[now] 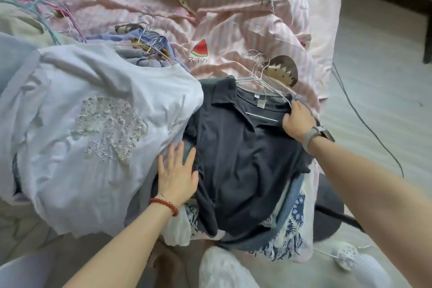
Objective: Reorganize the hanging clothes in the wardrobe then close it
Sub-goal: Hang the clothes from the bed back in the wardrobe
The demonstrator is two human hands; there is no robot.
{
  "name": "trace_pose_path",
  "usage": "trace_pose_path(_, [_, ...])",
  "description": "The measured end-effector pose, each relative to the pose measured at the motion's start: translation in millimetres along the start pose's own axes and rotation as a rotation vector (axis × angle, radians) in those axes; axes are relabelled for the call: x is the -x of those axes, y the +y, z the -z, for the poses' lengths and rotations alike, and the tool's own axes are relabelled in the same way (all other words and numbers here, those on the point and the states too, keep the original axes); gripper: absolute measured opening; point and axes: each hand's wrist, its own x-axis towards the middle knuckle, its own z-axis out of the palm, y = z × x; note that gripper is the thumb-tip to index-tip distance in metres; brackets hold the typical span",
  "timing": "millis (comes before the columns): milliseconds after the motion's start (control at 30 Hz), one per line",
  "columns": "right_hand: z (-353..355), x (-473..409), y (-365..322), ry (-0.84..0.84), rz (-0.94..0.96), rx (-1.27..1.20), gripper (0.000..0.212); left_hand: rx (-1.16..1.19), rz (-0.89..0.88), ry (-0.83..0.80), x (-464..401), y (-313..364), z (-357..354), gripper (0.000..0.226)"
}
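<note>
A: Where is the dark shirt [245,154] lying?
B: On the clothes pile on the bed [233,30], beside the white shirt [98,124].
A: And the grips?
B: The left hand [178,175] is lying flat, released. The right hand [298,119] is grasping the shirt's shoulder at the wire hanger [264,82].

Bedroom — bed [233,18], heaped clothes [93,112].

left hand [178,176] flat, right hand [298,120] gripping

polo shirt [247,154] – dark navy | T-shirt [93,124] – white | bedsheet [233,18] – pink striped, fruit prints
</note>
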Motion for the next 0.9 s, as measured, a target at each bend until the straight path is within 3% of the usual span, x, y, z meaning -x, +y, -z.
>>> trace_pose_path(167, [-12, -45, 1, -0.098, -0.026, -0.042, 0.051, 0.0, -0.019, -0.001, -4, -4, -11, 0.061])
trace_pose_path(300, [-12, -45, -4, 0.122, -0.07, -0.104, 0.035, 0.0, 0.006, -0.034, -5, -1, -3, 0.057])
trace_pose_path(467, [-22, 14, 3, 0.384, 0.038, -0.321, 0.032, 0.275, -0.11, 0.274, -11, 17, 25, 0.057])
trace_pose_path(600, [-30, 76, 14, 0.467, 0.233, -0.283, 0.035, 0.296, -0.226, 0.433, -31, 42, 63, 0.058])
trace_pose_path(767, [-7, 107, 25, 0.592, 0.275, -0.272, 0.032, 0.191, -0.243, 0.144, -48, 59, 87, 0.054])
trace_pose_path(900, [31, 104, 20, 0.729, 0.37, -0.18, 0.03, 0.31, -0.243, 0.151, -32, 56, 87, 0.044])
